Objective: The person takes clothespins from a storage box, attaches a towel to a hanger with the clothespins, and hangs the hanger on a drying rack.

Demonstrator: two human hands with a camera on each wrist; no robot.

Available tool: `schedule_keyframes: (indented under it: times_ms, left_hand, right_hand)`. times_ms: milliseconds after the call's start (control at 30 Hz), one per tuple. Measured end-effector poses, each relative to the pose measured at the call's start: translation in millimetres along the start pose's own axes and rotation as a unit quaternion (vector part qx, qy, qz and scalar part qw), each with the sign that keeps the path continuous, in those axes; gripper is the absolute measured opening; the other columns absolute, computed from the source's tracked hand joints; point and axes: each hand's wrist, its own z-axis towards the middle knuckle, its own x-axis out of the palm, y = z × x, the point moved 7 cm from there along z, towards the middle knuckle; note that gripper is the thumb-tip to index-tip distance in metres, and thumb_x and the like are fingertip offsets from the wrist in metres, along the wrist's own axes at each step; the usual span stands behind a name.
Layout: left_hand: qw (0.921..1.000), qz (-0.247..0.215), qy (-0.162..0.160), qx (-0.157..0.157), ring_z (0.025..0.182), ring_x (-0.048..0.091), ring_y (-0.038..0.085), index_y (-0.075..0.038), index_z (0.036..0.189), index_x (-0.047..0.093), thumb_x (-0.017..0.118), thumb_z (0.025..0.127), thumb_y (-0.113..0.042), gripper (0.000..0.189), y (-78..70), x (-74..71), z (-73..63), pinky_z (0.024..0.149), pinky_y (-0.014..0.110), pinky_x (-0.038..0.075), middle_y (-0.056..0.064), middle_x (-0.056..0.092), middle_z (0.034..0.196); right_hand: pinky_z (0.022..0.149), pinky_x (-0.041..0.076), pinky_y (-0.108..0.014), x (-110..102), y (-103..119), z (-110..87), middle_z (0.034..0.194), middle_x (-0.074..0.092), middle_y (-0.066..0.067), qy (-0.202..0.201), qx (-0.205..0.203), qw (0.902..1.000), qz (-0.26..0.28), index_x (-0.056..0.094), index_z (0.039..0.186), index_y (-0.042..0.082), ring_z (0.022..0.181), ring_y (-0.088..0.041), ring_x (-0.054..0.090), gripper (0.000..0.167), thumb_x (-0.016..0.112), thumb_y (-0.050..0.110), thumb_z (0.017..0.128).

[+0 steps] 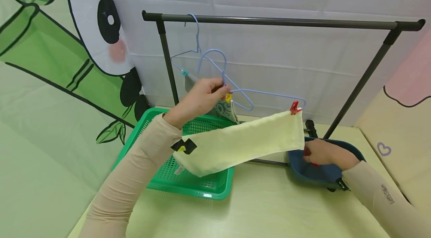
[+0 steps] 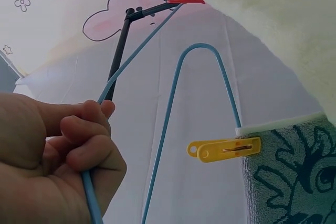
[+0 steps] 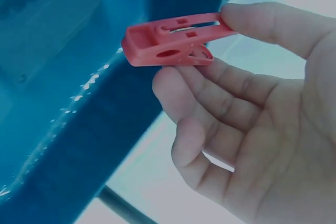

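My left hand [image 1: 205, 97] grips a blue wire hanger [image 1: 269, 93] below its hook, fingers curled round the wire. A pale yellow towel [image 1: 242, 140] hangs from that hanger's right end by a red clothespin [image 1: 295, 108]; its other end droops over the green basket [image 1: 220, 195]. My right hand [image 1: 324, 153] is at the dark blue bin [image 1: 351, 148]. In the right wrist view, its thumb and fingers pinch another red clothespin [image 3: 173, 40]. Behind the left hand, a patterned grey-green towel [image 2: 294, 177] hangs with a yellow clothespin [image 2: 226, 149] on its edge.
A dark metal rack stands across the back, its top rail [image 1: 269, 21] carrying a second blue hanger [image 1: 198, 36] near the left end. A teal clothespin [image 1: 184, 72] sits on that hanger. The rack's right post [image 1: 363, 81] rises behind the bin.
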Motion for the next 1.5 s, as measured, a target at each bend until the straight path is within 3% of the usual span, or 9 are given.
schedule_keyframes:
  times_ms: [133, 300, 400, 500, 633, 867, 967, 1100, 1500]
  left_hand:
    - [1.0000, 0.000, 0.001, -0.003, 0.059, 0.033, 0.019, -0.004, 0.083, 0.053, 0.046, 0.102, -0.023, 0.028, 2.6, 4.7, 1.6, 0.055, 0.029, 0.028, 0.010, 0.055, 0.084]
    - [1.0000, 0.005, 0.004, -0.004, 0.055, 0.031, 0.018, -0.004, 0.083, 0.054, 0.044, 0.102, -0.022, 0.028, 4.9, 10.0, 3.6, 0.052, 0.028, 0.028, 0.008, 0.053, 0.079]
    - [1.0000, 0.005, 0.003, -0.006, 0.054, 0.030, 0.018, -0.003, 0.082, 0.053, 0.043, 0.102, -0.022, 0.029, 5.9, 11.9, 4.4, 0.052, 0.027, 0.027, 0.008, 0.052, 0.077]
    - [0.9999, -0.008, 0.000, -0.008, 0.055, 0.030, 0.018, -0.003, 0.085, 0.054, 0.043, 0.102, -0.023, 0.029, 5.2, 11.7, 5.0, 0.052, 0.027, 0.027, 0.008, 0.051, 0.076]
    - [0.9999, -0.008, -0.005, -0.004, 0.054, 0.030, 0.018, -0.005, 0.086, 0.058, 0.044, 0.102, -0.023, 0.028, 1.7, 10.1, 7.4, 0.051, 0.027, 0.026, 0.012, 0.052, 0.077]
    - [1.0000, 0.002, -0.002, 0.007, 0.057, 0.032, 0.019, -0.003, 0.081, 0.055, 0.045, 0.102, -0.022, 0.029, -4.9, 10.9, 12.0, 0.053, 0.027, 0.027, 0.012, 0.061, 0.092]
    - [0.9999, 0.001, 0.000, 0.010, 0.057, 0.033, 0.019, -0.005, 0.082, 0.054, 0.045, 0.102, -0.022, 0.028, -6.0, 11.8, 13.2, 0.053, 0.027, 0.028, 0.016, 0.056, 0.083]
    - [0.9999, -0.003, 0.001, 0.012, 0.055, 0.032, 0.017, -0.005, 0.082, 0.055, 0.045, 0.102, -0.021, 0.027, -6.9, 12.7, 13.7, 0.052, 0.026, 0.027, 0.010, 0.052, 0.076]
    - [0.9999, -0.013, 0.009, 0.002, 0.050, 0.028, 0.015, -0.006, 0.085, 0.057, 0.043, 0.102, -0.024, 0.028, -8.1, 19.1, 15.6, 0.048, 0.026, 0.024, 0.008, 0.053, 0.076]
  right_hand:
    - [0.055, 0.038, -0.030, -5, 15, -6.2, 0.063, 0.049, 0.003, -0.009, -0.019, 0.9995, 0.023, 0.059, 0.102, 0.007, 0.055, -0.012, 0.046, 0.019, 0.066, 0.018, 0.088]
    - [0.056, 0.038, -0.031, -11, 28, -12.9, 0.063, 0.050, 0.003, -0.008, -0.035, 0.9979, 0.054, 0.057, 0.117, 0.008, 0.054, -0.012, 0.047, 0.031, 0.065, 0.015, 0.088]
    - [0.055, 0.038, -0.030, -13, 29, -15.1, 0.063, 0.051, 0.004, -0.005, -0.023, 0.9986, 0.046, 0.059, 0.110, 0.007, 0.054, -0.012, 0.047, 0.024, 0.065, 0.016, 0.088]
    - [0.055, 0.039, -0.030, -11, 28, -17.0, 0.062, 0.053, 0.003, 0.011, -0.007, 0.9992, 0.037, 0.061, 0.091, 0.008, 0.054, -0.012, 0.049, 0.011, 0.065, 0.018, 0.089]
    - [0.056, 0.042, -0.030, -4, 31, -19.5, 0.060, 0.055, 0.003, 0.036, 0.002, 0.9988, 0.033, 0.058, 0.075, 0.011, 0.053, -0.012, 0.051, 0.017, 0.065, 0.017, 0.089]
    - [0.056, 0.043, -0.030, 5, 42, -22.1, 0.065, 0.053, 0.001, 0.043, 0.002, 0.9978, 0.051, 0.056, 0.080, 0.010, 0.055, -0.012, 0.052, 0.015, 0.068, 0.016, 0.087]
    - [0.056, 0.042, -0.031, 6, 49, -22.7, 0.067, 0.051, 0.001, 0.043, -0.006, 0.9976, 0.054, 0.056, 0.083, 0.010, 0.055, -0.013, 0.050, 0.014, 0.069, 0.015, 0.086]
    - [0.056, 0.040, -0.030, 10, 58, -22.0, 0.064, 0.051, 0.002, 0.059, -0.011, 0.9977, 0.030, 0.055, 0.082, 0.011, 0.053, -0.012, 0.049, 0.015, 0.068, 0.017, 0.087]
    - [0.058, 0.039, -0.030, 14, 96, -20.0, 0.070, 0.050, 0.005, 0.067, -0.052, 0.9963, -0.014, 0.056, 0.080, 0.016, 0.059, -0.011, 0.047, 0.014, 0.068, 0.020, 0.085]
